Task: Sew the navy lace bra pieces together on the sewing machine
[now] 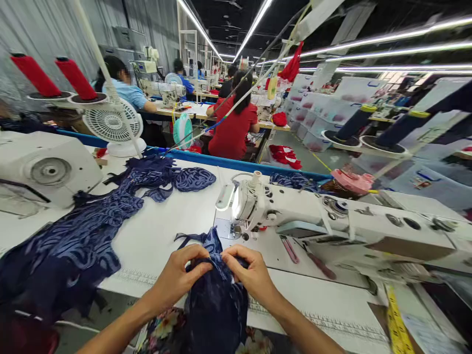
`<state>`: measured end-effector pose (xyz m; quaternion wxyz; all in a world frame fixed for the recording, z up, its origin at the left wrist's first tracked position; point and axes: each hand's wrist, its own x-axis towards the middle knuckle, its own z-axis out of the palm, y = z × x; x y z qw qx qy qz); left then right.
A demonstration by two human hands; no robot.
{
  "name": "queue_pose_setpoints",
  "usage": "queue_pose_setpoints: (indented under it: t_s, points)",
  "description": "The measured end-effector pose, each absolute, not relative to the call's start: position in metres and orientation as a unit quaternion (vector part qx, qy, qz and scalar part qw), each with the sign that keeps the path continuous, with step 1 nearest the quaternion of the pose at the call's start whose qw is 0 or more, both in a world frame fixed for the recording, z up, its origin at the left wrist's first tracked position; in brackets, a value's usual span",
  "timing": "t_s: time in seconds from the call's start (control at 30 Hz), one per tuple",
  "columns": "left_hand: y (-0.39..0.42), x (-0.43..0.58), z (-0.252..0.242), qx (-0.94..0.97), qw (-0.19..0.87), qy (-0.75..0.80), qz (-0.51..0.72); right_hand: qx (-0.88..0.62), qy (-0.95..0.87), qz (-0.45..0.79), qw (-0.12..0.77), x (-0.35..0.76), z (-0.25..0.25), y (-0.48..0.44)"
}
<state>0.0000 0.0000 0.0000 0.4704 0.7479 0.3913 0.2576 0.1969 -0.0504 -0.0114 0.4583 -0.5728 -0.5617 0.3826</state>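
You hold the navy patterned garment piece [217, 309] at the table's [155, 236] front edge, its lower part hanging toward your lap, probably so its bulk drapes freely. Your left hand [181, 274] and right hand [254, 276] each pinch its upper part between thumb and forefinger, close together, seemingly to keep that short stretch controlled and visible. Just beyond stands the lit sewing machine [309, 221]; a pink tweezers-like tool [289, 249] lies beside it, likely for easy right-hand reach. Leftward, the navy fabric pile [92, 221] leaves the needle area unblocked.
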Motion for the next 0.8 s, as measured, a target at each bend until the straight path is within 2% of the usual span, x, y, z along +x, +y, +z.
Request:
queue_pose_setpoints:
  t_s: [0.2,0.4,0.6,0.8]
  points:
    - [0.006,0.007,-0.008,0.765,0.451,0.402,0.223,-0.482,-0.708,0.264,0.443,0.207,-0.016,-0.058]
    - [0.005,0.011,-0.009,0.763,0.458,0.392,0.231,-0.529,-0.674,0.278,0.434,0.202,-0.014,-0.055]
    - [0.005,0.017,-0.011,0.731,0.51,0.384,0.241,-0.526,-0.66,0.259,0.47,0.202,-0.02,-0.055]
    - [-0.001,0.019,-0.02,0.762,0.461,0.375,0.258,-0.548,-0.593,0.359,0.469,0.207,-0.023,-0.058]
